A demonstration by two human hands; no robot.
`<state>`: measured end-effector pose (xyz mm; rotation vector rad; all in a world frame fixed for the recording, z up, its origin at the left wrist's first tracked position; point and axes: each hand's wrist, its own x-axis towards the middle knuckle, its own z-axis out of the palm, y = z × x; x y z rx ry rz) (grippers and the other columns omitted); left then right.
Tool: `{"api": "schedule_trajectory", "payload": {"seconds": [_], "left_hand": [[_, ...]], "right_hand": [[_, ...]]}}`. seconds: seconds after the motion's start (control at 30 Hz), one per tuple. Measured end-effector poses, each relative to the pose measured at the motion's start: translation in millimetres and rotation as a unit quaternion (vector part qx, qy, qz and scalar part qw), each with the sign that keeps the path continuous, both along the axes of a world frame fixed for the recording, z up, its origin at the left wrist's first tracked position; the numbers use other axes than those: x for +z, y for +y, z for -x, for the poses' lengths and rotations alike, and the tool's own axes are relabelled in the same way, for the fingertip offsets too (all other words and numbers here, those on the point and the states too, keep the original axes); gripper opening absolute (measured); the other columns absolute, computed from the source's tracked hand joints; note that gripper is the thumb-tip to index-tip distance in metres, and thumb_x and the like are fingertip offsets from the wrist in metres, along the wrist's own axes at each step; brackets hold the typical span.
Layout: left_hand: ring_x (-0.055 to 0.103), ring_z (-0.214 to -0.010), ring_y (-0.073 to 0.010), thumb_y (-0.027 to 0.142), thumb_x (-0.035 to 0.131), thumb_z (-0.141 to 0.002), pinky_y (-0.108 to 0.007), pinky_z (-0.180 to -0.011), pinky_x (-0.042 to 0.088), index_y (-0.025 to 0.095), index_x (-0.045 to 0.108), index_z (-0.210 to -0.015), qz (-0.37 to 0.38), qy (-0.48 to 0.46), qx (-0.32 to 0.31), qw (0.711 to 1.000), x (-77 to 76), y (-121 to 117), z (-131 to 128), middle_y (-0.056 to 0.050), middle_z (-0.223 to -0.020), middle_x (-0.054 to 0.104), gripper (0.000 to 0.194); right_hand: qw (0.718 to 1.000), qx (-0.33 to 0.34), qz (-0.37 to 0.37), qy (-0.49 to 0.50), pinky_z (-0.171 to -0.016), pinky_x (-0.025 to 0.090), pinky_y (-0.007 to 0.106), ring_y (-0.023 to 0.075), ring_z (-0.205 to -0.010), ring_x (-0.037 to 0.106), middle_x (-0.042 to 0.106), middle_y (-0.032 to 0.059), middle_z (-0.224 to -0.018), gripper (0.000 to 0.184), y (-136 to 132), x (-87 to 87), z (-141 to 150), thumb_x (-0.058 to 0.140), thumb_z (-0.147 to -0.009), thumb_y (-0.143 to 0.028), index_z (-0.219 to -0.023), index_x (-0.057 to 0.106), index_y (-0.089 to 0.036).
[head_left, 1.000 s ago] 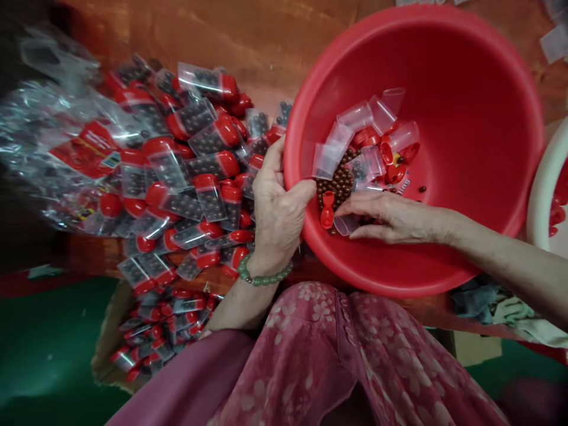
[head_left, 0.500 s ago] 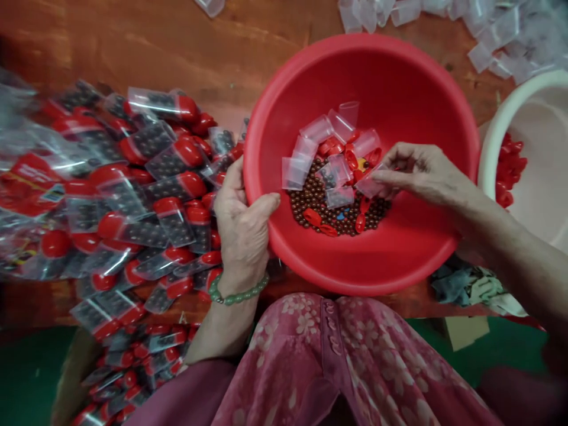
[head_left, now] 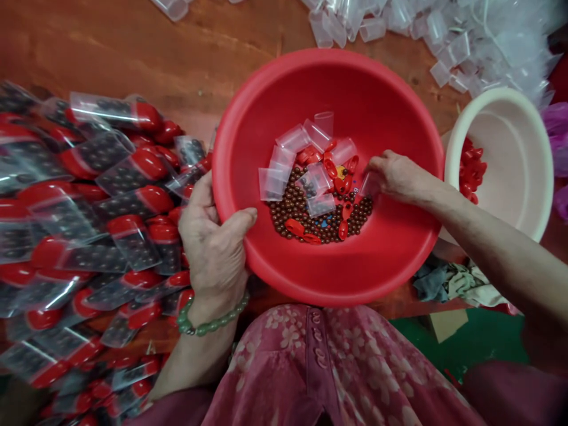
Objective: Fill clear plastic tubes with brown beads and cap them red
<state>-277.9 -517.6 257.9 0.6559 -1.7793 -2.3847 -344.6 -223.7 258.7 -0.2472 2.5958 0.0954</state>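
A big red plastic basin [head_left: 377, 106] sits on the wooden table in front of me. At its bottom lie small brown beads [head_left: 293, 210], clear plastic tubes [head_left: 273, 180] and red caps [head_left: 295, 226]. My left hand [head_left: 213, 248], with a green bead bracelet at the wrist, grips the basin's left rim, thumb inside. My right hand [head_left: 397, 176] reaches into the basin from the right, fingers curled and pinching a clear tube [head_left: 367, 184] just above the beads.
A heap of filled clear tubes with red caps [head_left: 102, 219] covers the table at left. A cream basin [head_left: 515, 148] holding red caps [head_left: 473, 171] stands at right. Empty clear tubes [head_left: 444, 35] are piled at the far right. Crumpled cloth [head_left: 448, 281] lies by the table edge.
My right hand moved from the basin's near left bottom to its right side and picked up a clear tube. The view shifted, bringing the cream basin and empty tubes into sight.
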Motion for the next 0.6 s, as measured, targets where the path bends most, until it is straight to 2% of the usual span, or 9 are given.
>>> {"api": "schedule_trajectory", "payload": {"seconds": [0.1,0.2,0.3,0.4,0.53,0.6], "left_hand": [[0.066,-0.063,-0.0112,0.006,0.069,-0.053,-0.019,-0.056,0.057,0.021,0.080,-0.099,-0.003,0.018,-0.002,1.000,2.1,2,-3,0.003,-0.082,0.080,0.050],[0.067,-0.067,-0.0110,0.005,0.068,-0.053,-0.019,-0.059,0.057,0.019,0.080,-0.100,-0.009,0.038,0.002,0.999,3.1,4,-5,0.003,-0.085,0.080,0.051],[0.065,-0.065,-0.0112,0.005,0.068,-0.053,-0.022,-0.061,0.058,0.017,0.079,-0.101,-0.009,0.053,0.006,0.999,3.9,6,-5,0.003,-0.083,0.078,0.051],[0.064,-0.067,-0.0121,0.007,0.067,-0.053,-0.026,-0.066,0.058,0.016,0.077,-0.100,-0.005,0.060,-0.001,0.998,4.4,7,-4,0.002,-0.085,0.077,0.049],[0.064,-0.070,-0.0123,0.009,0.064,-0.051,-0.025,-0.065,0.055,0.014,0.076,-0.095,-0.016,0.077,-0.002,0.997,5.4,8,-3,0.002,-0.084,0.077,0.046],[0.063,-0.069,-0.0118,0.009,0.064,-0.051,-0.024,-0.064,0.054,0.014,0.074,-0.092,-0.010,0.082,0.003,0.997,5.8,10,-3,0.002,-0.083,0.076,0.043]], "right_hand": [[0.998,0.028,0.005,-0.061,-0.080,0.054,0.035,0.0221,-0.084,0.067,0.069,0.0144,-0.106,0.025,-5,0.1,-6,0.058,-0.090,-0.020,-0.112,0.069,-0.016],[0.994,0.013,0.029,-0.107,-0.080,0.053,0.032,0.0213,-0.088,0.069,0.073,0.0112,-0.102,0.022,-15,2.6,-18,0.053,-0.093,-0.018,-0.110,0.066,-0.017],[0.987,0.039,0.045,-0.152,-0.073,0.049,0.031,0.0197,-0.082,0.068,0.073,0.0088,-0.095,0.024,-23,7.4,-34,0.046,-0.096,-0.015,-0.112,0.063,-0.018],[0.979,0.101,0.034,-0.172,-0.065,0.043,0.031,0.0192,-0.072,0.065,0.070,0.0076,-0.087,0.027,-22,12.4,-48,0.045,-0.095,-0.015,-0.115,0.062,-0.019],[0.970,0.170,0.035,-0.172,-0.062,0.039,0.032,0.0185,-0.068,0.062,0.069,0.0090,-0.098,0.043,-13,15.1,-57,0.050,-0.088,-0.011,-0.128,0.060,-0.022],[0.965,0.192,0.035,-0.177,-0.062,0.039,0.033,0.0187,-0.068,0.062,0.069,0.0110,-0.104,0.042,-15,16.3,-58,0.051,-0.087,-0.011,-0.127,0.060,-0.021]]}}
